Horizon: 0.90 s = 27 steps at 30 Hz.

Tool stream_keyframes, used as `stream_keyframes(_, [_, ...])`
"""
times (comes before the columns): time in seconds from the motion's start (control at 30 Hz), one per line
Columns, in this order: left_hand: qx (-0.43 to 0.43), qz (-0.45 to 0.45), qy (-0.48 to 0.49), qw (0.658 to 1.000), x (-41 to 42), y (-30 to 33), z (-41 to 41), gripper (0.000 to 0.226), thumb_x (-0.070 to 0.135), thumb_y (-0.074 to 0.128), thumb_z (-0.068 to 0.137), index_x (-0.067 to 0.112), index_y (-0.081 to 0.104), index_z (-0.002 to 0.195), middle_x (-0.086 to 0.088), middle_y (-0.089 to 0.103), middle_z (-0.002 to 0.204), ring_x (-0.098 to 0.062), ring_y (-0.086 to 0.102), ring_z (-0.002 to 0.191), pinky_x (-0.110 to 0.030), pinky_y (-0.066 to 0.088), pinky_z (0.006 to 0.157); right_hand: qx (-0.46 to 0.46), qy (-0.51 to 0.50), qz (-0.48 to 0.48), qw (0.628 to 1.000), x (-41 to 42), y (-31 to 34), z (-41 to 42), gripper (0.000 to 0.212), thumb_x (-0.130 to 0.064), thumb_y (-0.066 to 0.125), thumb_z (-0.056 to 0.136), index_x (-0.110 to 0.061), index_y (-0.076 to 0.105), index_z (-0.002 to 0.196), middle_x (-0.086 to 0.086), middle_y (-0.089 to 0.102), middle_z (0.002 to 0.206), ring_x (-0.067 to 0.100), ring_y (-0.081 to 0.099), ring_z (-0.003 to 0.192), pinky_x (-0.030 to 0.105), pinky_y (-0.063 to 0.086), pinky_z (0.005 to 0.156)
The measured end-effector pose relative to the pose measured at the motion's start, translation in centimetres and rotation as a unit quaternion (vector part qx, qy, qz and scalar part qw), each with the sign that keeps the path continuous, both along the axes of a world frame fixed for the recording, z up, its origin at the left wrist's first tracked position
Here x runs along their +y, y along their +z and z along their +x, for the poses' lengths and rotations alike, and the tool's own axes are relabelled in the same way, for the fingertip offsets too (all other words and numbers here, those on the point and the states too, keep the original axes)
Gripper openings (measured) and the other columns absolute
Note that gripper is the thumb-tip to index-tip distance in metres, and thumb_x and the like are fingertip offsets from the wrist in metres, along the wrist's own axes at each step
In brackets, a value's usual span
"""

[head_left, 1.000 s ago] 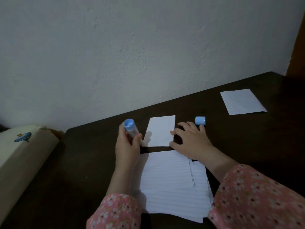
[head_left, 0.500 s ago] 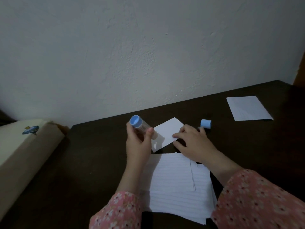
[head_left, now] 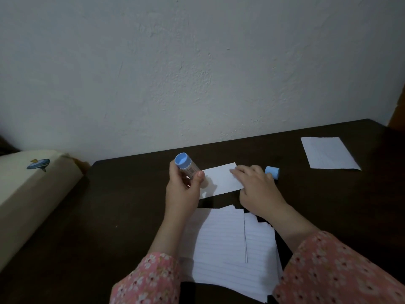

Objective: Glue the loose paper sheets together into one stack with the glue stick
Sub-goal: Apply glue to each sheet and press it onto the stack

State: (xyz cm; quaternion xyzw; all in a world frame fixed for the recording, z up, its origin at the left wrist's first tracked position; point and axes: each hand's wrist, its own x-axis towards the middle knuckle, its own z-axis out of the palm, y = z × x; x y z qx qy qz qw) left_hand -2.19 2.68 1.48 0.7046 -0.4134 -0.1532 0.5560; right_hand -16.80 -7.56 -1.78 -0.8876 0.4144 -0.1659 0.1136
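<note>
My left hand (head_left: 183,189) grips an uncapped glue stick (head_left: 188,167) with a blue base, tilted so its tip points down at the left end of a small white paper sheet (head_left: 221,179). That sheet lies on the dark table (head_left: 109,227), and my right hand (head_left: 255,187) rests on its right end with fingers laid flat. The blue cap (head_left: 272,171) lies just right of my right hand. A loose pile of lined sheets (head_left: 230,244) sits near me between my forearms. Another sheet (head_left: 328,155) lies apart at the far right.
A plastered wall (head_left: 197,73) rises right behind the table's far edge. A cream cushion or box (head_left: 26,194) with a small blue sticker stands off the table's left side.
The small sheet has turned from upright to lying crosswise under my right hand. My left hand has brought the glue stick's tip over the sheet's left end. The camera has shifted.
</note>
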Motion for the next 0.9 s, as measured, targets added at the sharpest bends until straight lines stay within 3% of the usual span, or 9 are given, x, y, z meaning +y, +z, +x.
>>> stream_keyframes(0.13, [-0.008,0.01,-0.01,1.0,0.0,0.0,0.0,0.049,0.025,0.062,0.09,0.033,0.036,0.13,0.009,0.052,0.113,-0.007,0.05,0.105,-0.017,0.039,0.073,0.043,-0.013,0.003,0.999,-0.3,-0.5,-0.3,0.046,-0.028,0.038,0.097,-0.032,0.041,0.143,-0.01,0.038,0.145,0.014,0.029,0.131,0.039,0.026,0.106])
stream_keyframes(0.3, [-0.016,0.0,0.002,1.0,0.0,0.0,0.6,0.045,0.025,0.063,0.09,0.034,0.038,0.126,0.015,0.054,0.102,-0.001,0.053,0.092,-0.018,0.041,0.071,0.026,0.007,-0.019,0.999,1.0,0.1,0.7,0.044,-0.061,0.049,0.088,-0.035,0.06,0.121,-0.009,0.052,0.107,0.012,0.044,0.106,0.036,0.03,0.095])
stream_keyframes(0.37, [-0.022,-0.003,0.003,1.0,0.0,0.0,0.6,0.042,0.025,0.063,0.09,0.038,0.036,0.12,0.02,0.052,0.096,0.004,0.052,0.087,-0.016,0.041,0.069,-0.012,0.018,-0.018,1.0,1.2,0.0,1.0,0.036,-0.057,0.047,0.091,-0.035,0.064,0.115,-0.011,0.052,0.102,0.011,0.046,0.104,0.034,0.031,0.091])
stream_keyframes(0.47, [-0.025,-0.005,0.002,1.0,-0.1,-0.1,0.3,0.04,0.025,0.063,0.09,0.039,0.036,0.116,0.023,0.052,0.093,0.006,0.051,0.085,-0.015,0.04,0.068,-0.034,0.018,-0.013,0.999,0.6,-0.4,0.5,0.036,-0.026,0.043,0.097,-0.036,0.054,0.129,-0.013,0.047,0.129,0.011,0.038,0.122,0.035,0.03,0.099])
stream_keyframes(0.57, [-0.022,-0.004,-0.014,1.0,-0.3,0.0,-0.2,0.041,0.025,0.063,0.091,0.04,0.034,0.116,0.024,0.05,0.095,0.006,0.051,0.088,-0.014,0.038,0.068,0.006,-0.001,0.0,1.0,-0.3,-0.7,-0.5,0.04,-0.03,0.042,0.096,-0.037,0.049,0.135,-0.018,0.04,0.143,0.011,0.029,0.131,0.039,0.024,0.104])
stream_keyframes(0.7, [-0.011,0.009,-0.042,0.999,-0.5,0.0,-0.8,0.044,0.026,0.063,0.09,0.043,0.032,0.117,0.025,0.048,0.096,0.005,0.049,0.087,-0.013,0.037,0.067,0.002,-0.046,-0.025,0.999,-0.2,-0.5,-0.6,0.033,-0.046,0.049,0.092,-0.038,0.057,0.123,-0.016,0.052,0.125,0.01,0.04,0.119,0.037,0.026,0.101])
stream_keyframes(0.8, [0.006,0.01,-0.056,0.998,-0.7,0.1,-1.1,0.044,0.025,0.063,0.09,0.042,0.034,0.118,0.02,0.051,0.102,0.001,0.051,0.093,-0.014,0.04,0.068,0.0,-0.059,-0.042,0.997,0.2,-0.4,-0.2,0.04,-0.06,0.05,0.088,-0.038,0.057,0.12,-0.013,0.054,0.109,0.01,0.045,0.109,0.036,0.029,0.095])
stream_keyframes(0.9, [0.009,0.014,-0.065,0.998,-0.8,0.0,-1.3,0.046,0.025,0.063,0.09,0.035,0.037,0.126,0.013,0.053,0.11,-0.004,0.052,0.102,-0.015,0.042,0.069,-0.055,-0.044,-0.042,0.997,0.3,-0.4,-0.2,0.036,-0.053,0.046,0.093,-0.037,0.054,0.125,-0.014,0.055,0.103,0.01,0.047,0.105,0.035,0.03,0.093])
